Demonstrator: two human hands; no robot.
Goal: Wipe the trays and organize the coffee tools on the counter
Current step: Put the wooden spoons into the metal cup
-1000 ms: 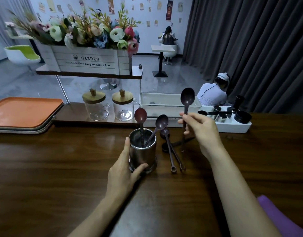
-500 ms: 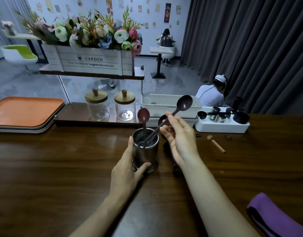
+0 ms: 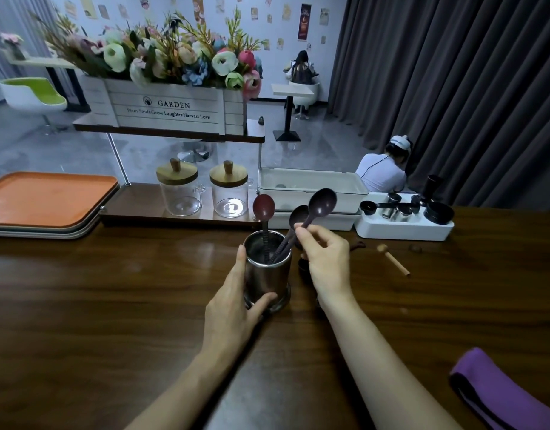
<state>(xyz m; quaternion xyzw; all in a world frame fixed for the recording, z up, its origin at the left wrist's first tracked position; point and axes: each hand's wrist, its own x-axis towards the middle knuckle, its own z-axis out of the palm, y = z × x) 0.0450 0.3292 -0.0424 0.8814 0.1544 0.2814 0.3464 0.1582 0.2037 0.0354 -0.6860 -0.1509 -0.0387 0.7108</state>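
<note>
Purple spoon, pinched by the right hand, leans into the steel cup just left of it, which the left hand grips.

Purple cloth runs off the lower edge

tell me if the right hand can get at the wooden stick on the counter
Probably yes: the wooden stick lies on bare counter right of the right hand, nothing between. But that hand pinches a spoon, to release first.
</note>
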